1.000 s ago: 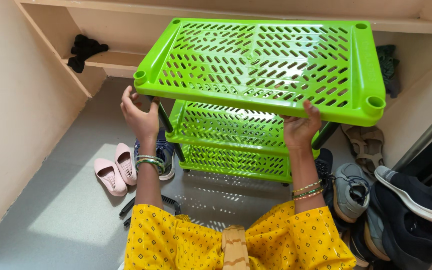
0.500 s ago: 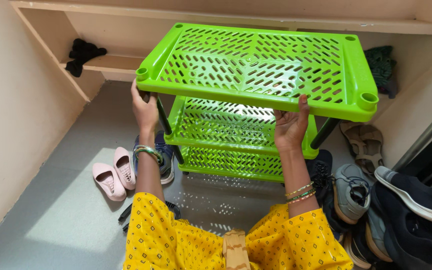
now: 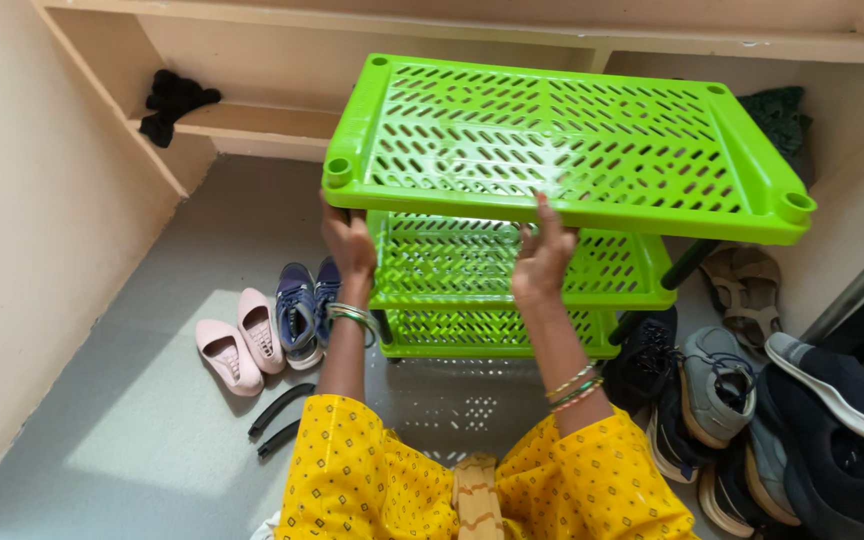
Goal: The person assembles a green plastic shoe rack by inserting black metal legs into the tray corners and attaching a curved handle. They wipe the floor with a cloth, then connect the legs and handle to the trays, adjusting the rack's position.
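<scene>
On the grey floor, left to right:
Pink shoes [image 3: 240,343]: lay flat as a pair, toes toward the wall.
Blue shoes [image 3: 304,310]: lay just beside the pink pair, between it and the rack.
Left hand [image 3: 349,243]: was under the top tier's near left corner; fingers hidden beneath the rim, so their state cannot be told.
Green rack [image 3: 562,140]: stood upright in three slotted tiers on dark posts; long axis ran left to right, top face up, front edge toward the person, back against the wall shelf [image 3: 252,120].
Right hand [image 3: 542,255]: was clamped on the top tier's front edge near its middle, fingers together.
Shoe heap [image 3: 752,410]: lay piled right of the rack.
</scene>
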